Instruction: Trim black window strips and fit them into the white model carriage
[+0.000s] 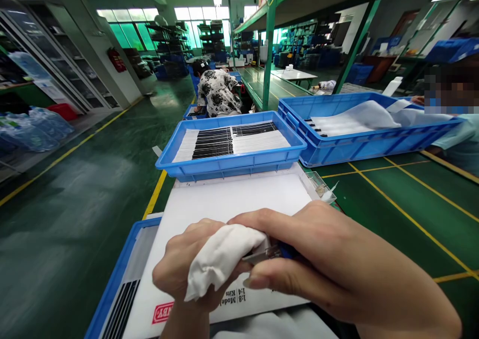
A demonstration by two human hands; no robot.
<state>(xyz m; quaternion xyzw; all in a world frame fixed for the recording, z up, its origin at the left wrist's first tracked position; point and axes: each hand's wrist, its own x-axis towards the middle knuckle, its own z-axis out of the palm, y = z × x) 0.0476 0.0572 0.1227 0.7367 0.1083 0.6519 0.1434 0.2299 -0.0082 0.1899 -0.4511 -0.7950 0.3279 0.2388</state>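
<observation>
My left hand (175, 264) is closed in a fist above the white board, with a crumpled white cloth (220, 256) over its thumb side. Whatever else lies inside that fist is hidden. From the right, my right hand (318, 249) grips a utility knife (264, 254) between thumb and fingers. Its grey metal blade points left against the cloth, and a bit of blue handle shows under the fingers. My right index finger rests on the cloth's upper edge. Beneath both hands lies the white board (232, 199), with red and black print near its front edge.
Behind the board stands a blue tray (224, 167) of black and white strips. A larger blue crate (337, 149) with white sheeting is at right, beside a person. Another blue bin (123, 259) sits low left. A small clear box (318, 185) adjoins the board. Another person (219, 92) bends farther back.
</observation>
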